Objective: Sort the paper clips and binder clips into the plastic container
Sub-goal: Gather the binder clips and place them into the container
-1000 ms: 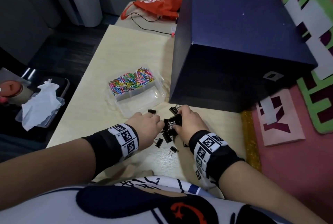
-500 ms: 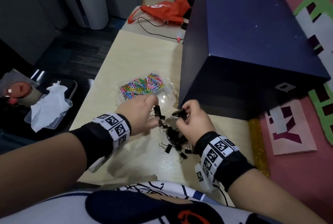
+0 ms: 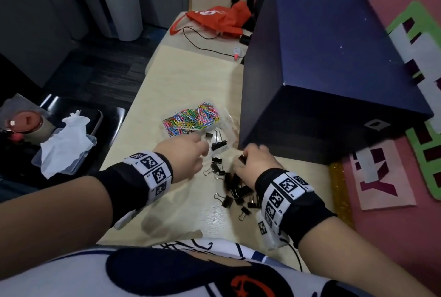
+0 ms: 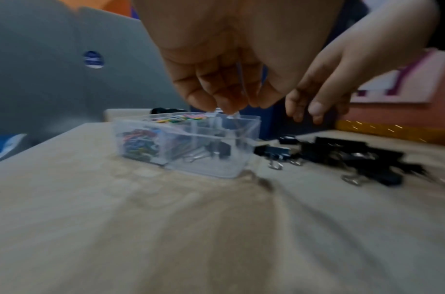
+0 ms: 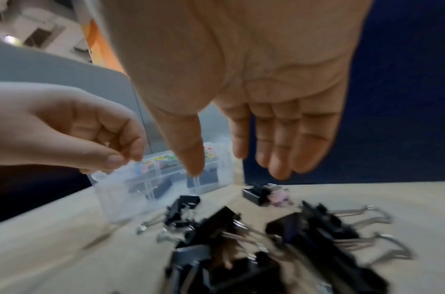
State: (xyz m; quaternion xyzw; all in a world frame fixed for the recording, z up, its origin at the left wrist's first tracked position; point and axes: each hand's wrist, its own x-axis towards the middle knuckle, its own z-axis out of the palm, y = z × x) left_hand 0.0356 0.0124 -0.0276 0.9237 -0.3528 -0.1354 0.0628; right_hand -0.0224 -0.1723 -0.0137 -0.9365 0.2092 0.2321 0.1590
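Observation:
A clear plastic container [image 3: 229, 122] holds coloured paper clips [image 3: 191, 120] in its far half and two black binder clips [image 3: 218, 145] in its near half. My left hand [image 3: 202, 147] hovers over the near rim, its fingers [image 4: 206, 99] curled against the thumb. No dark clip shows between them. My right hand [image 5: 224, 169] hangs with straight fingers, holding nothing, over a loose binder clip [image 5: 255, 196] that lies beside a pink paper clip. A pile of black binder clips [image 3: 235, 189] lies on the table under my right wrist.
A big dark blue box [image 3: 334, 69] stands right behind my right hand and beside the container. The pale table [image 3: 191, 77] stretches back to an orange bag [image 3: 214, 18] and a black cable. To the left the table drops to a tray with tissue [image 3: 64, 143].
My left hand carried a binder clip from the pile to the container, where it now lies. My right hand has straightened its fingers and holds nothing now.

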